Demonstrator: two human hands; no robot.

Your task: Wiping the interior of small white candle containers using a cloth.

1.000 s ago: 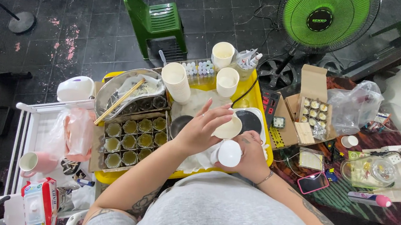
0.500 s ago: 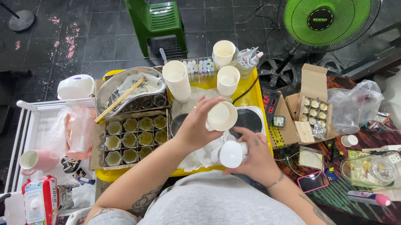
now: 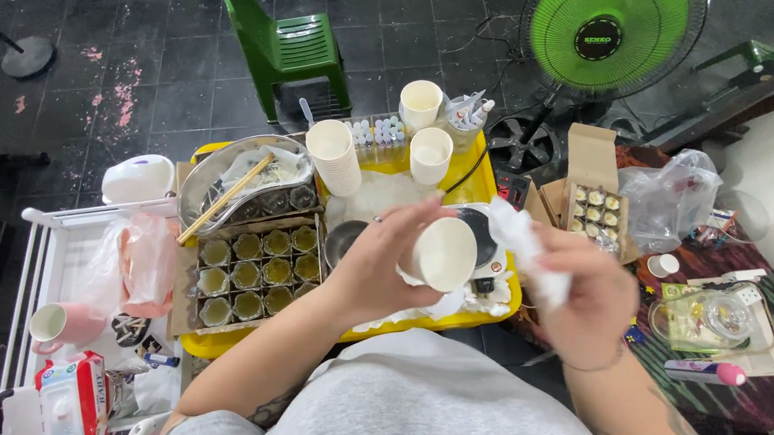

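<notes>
My left hand [image 3: 380,263] grips a white paper cup [image 3: 444,253] tipped on its side, held above the yellow tray [image 3: 217,342]. My right hand [image 3: 587,294] is closed on a crumpled white tissue [image 3: 525,243], just right of the cup and apart from it. Beneath the hands sit a small dark pot [image 3: 343,239] and more crumpled white tissue [image 3: 484,302]. A cardboard box of several small glass jars [image 3: 255,270] with yellowish contents lies left of my left hand.
A stack of paper cups [image 3: 336,155] and two single cups [image 3: 430,153] stand at the tray's far side, beside a metal bowl with chopsticks [image 3: 236,181]. An open box of jars [image 3: 596,207], a plastic bag [image 3: 669,193], a green fan [image 3: 606,34] and a green stool [image 3: 285,46] surround it. A white rack [image 3: 45,237] stands left.
My right hand moved off the cup lid near the tray and rose to the right holding tissue. The left hand tilted the cup onto its side and drew it closer.
</notes>
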